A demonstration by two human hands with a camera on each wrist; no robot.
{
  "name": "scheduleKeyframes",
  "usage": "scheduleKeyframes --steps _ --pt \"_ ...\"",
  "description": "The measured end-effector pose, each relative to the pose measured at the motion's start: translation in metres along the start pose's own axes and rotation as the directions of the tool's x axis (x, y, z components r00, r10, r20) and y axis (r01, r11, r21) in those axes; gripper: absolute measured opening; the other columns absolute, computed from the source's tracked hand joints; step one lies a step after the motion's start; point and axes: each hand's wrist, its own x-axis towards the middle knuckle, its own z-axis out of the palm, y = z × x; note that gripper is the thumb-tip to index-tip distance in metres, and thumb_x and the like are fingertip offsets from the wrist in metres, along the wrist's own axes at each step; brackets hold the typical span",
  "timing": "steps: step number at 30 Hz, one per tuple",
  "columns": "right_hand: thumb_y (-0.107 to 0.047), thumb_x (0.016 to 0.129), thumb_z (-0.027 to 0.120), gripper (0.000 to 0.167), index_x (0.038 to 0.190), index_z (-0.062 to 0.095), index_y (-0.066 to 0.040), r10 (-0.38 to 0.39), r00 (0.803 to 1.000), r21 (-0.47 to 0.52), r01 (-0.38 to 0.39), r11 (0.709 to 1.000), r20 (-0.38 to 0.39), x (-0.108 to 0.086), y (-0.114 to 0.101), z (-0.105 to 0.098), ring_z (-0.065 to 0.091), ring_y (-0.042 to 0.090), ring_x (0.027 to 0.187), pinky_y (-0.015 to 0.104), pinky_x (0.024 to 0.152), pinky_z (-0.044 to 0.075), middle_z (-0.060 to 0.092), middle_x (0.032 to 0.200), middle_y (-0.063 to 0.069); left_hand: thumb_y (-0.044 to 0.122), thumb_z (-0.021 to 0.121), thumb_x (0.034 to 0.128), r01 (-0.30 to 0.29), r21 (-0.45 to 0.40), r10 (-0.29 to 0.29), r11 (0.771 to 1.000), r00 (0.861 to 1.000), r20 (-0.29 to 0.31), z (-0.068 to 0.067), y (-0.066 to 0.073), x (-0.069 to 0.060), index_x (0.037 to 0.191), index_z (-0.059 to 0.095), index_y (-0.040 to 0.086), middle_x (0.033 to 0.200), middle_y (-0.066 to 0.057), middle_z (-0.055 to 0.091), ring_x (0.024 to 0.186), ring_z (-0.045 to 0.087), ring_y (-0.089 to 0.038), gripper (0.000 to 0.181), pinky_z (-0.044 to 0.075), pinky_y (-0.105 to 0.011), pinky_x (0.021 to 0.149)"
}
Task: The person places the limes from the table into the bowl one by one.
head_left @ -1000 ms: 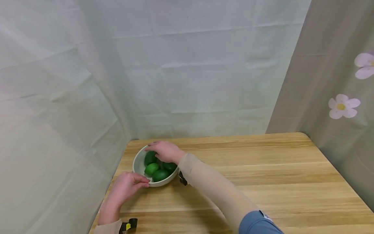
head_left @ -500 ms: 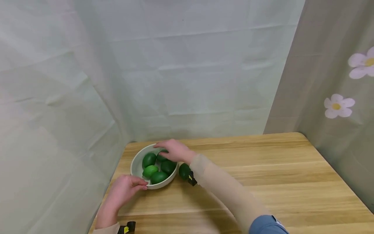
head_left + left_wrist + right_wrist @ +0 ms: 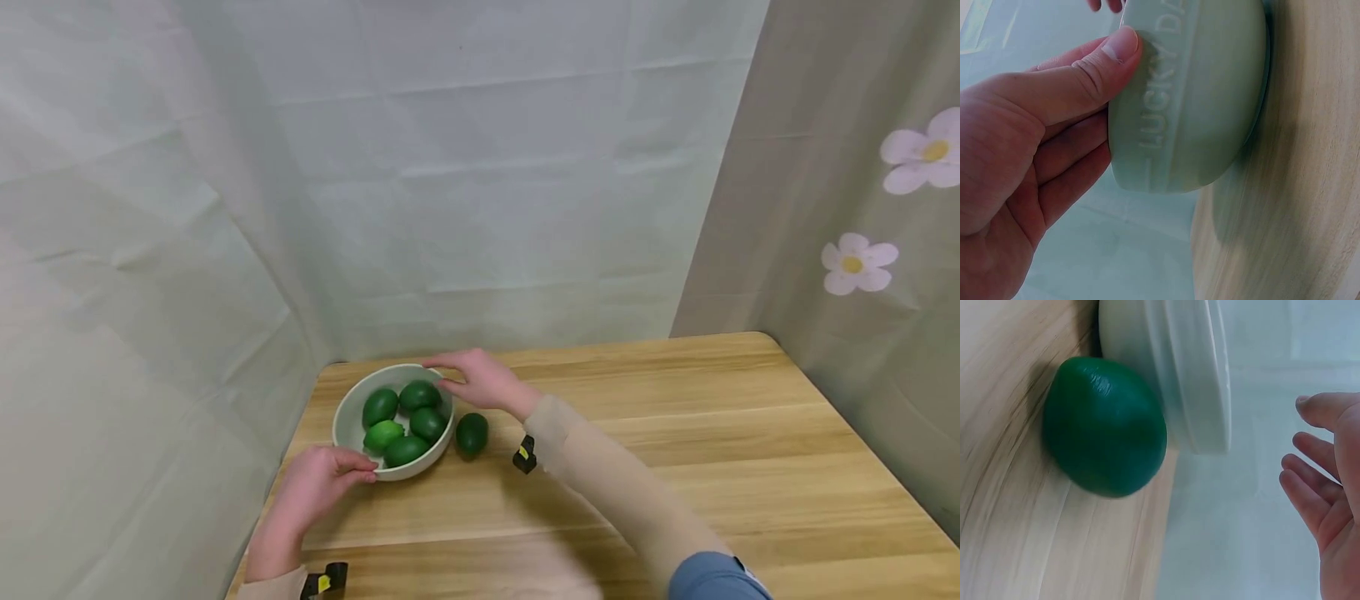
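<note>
My left hand (image 3: 318, 492) pinches the near-left rim of a pale green bowl (image 3: 351, 417). In the left wrist view the thumb lies on the bowl's outer wall (image 3: 1210, 106), over raised lettering, with fingers inside or behind the rim. Several smooth dark green, egg-shaped fruits (image 3: 406, 451) lie in the bowl, with one brighter green lime-like fruit (image 3: 383, 436) among them. Another dark green fruit (image 3: 472, 434) rests on the table against or close to the bowl's right side. My right hand (image 3: 483, 382) hovers by the bowl's far-right rim, fingers spread, holding nothing.
The bowl stands near the back-left corner of a wooden table (image 3: 637, 450). Pale cloth (image 3: 495, 208) hangs behind and to the left; a flowered curtain (image 3: 795, 208) hangs on the right. Small black cameras sit at both wrists.
My right hand has drawn back to the right from over the bowl, uncovering the fruits inside and the one on the table. My left hand keeps its pinch on the rim.
</note>
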Motion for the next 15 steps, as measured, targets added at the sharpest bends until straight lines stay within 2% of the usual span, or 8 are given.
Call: scheduleKeyframes --steps 6,15 --pt "-0.013 0.105 0.072 0.038 0.142 0.069 -0.011 -0.008 0.998 0.024 0.01 1.0 -0.054 -0.019 0.011 -0.006 0.065 0.021 0.131 0.035 0.112 0.05 0.07 0.14 0.005 0.022 0.093 0.0831 0.007 -0.003 -0.007 1.0 1.0 0.008 -0.002 -0.001 -0.002 0.086 0.086 0.033 0.084 0.024 0.076 0.082 0.072 -0.001 0.013 0.061 -0.035 0.075" --pt "-0.016 0.107 0.069 0.034 0.14 0.07 -0.009 0.052 0.996 0.074 -0.047 0.996 -0.068 -0.054 0.026 -0.011 0.063 0.026 0.135 0.042 0.114 0.049 0.068 0.143 0.01 0.021 0.093 0.0832 0.015 -0.003 -0.015 1.0 1.0 0.007 -0.003 -0.002 -0.002 0.086 0.086 0.032 0.084 0.022 0.077 0.083 0.073 -0.002 0.013 0.061 -0.036 0.075"
